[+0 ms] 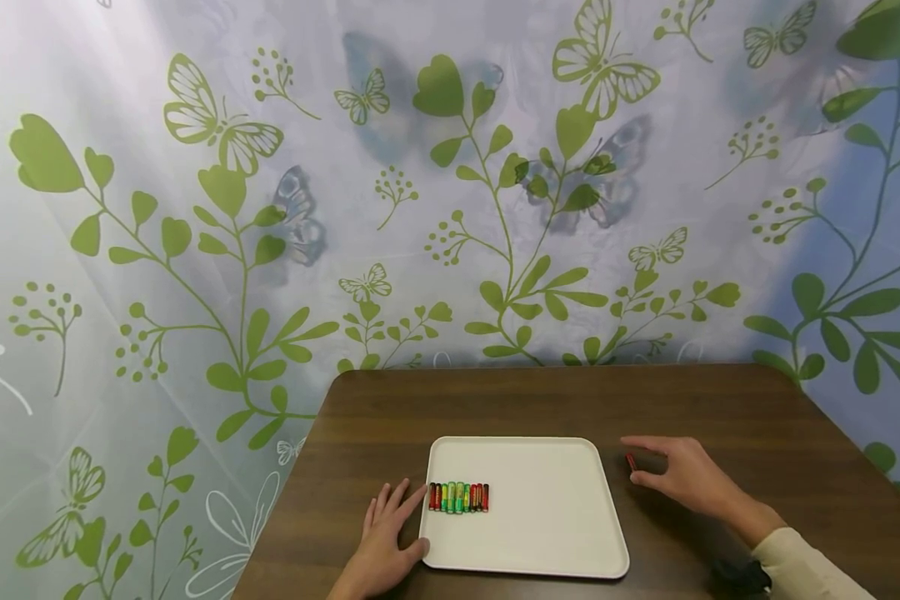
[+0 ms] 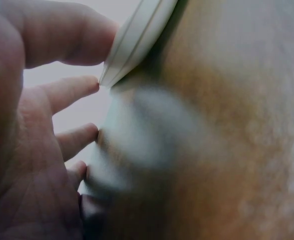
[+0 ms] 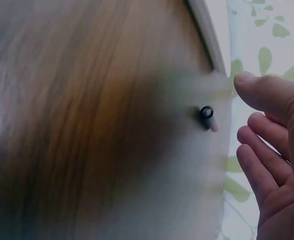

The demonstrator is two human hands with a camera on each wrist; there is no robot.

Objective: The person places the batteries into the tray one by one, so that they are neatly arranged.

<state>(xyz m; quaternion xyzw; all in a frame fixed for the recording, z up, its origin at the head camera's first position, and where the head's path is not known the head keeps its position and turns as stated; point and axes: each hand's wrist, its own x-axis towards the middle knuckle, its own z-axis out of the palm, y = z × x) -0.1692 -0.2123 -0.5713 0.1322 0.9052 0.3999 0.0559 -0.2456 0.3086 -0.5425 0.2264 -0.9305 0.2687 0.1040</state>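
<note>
A white tray [image 1: 540, 508] lies on the wooden table. Side by side near its left rim is a row of several small batteries [image 1: 459, 497], some red and black, others green and yellow. My left hand [image 1: 385, 533] has its fingers spread, with the thumb and index fingertip right at the tray's left edge; the left wrist view shows them at the rim [image 2: 131, 45]. Beyond the tray's right side lies a single red and black battery [image 1: 631, 462]. Around it, my right hand [image 1: 686, 477] holds thumb and index finger apart. In the right wrist view this battery [image 3: 207, 114] shows a dark end, apart from the thumb.
The brown table [image 1: 555, 400] reaches back to a patterned curtain [image 1: 495, 208] with green leaves and butterflies. A dark object [image 1: 738, 575] shows below my right sleeve [image 1: 802, 567].
</note>
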